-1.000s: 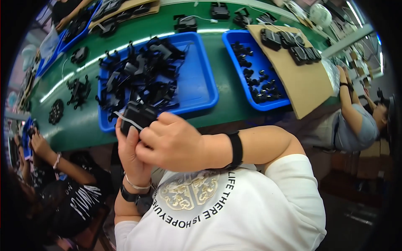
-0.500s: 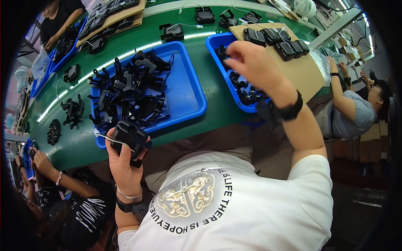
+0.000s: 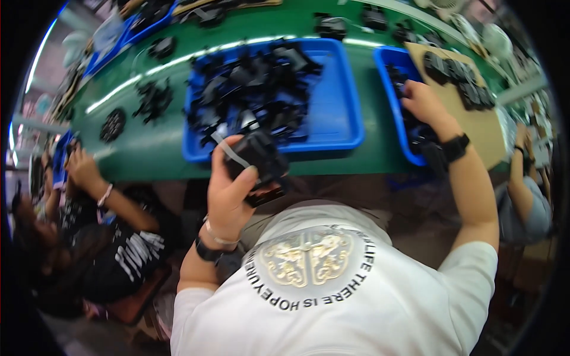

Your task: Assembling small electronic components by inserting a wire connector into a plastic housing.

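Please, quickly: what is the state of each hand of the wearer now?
Left hand: closed around a black device with a white cable.
Right hand: curled, over the right blue tray; whether it holds anything cannot be told.

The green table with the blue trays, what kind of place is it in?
Probably a factory workshop. There's a long green table, blue trays holding lots of black parts, and other people beside the table, like the person in black on the left.
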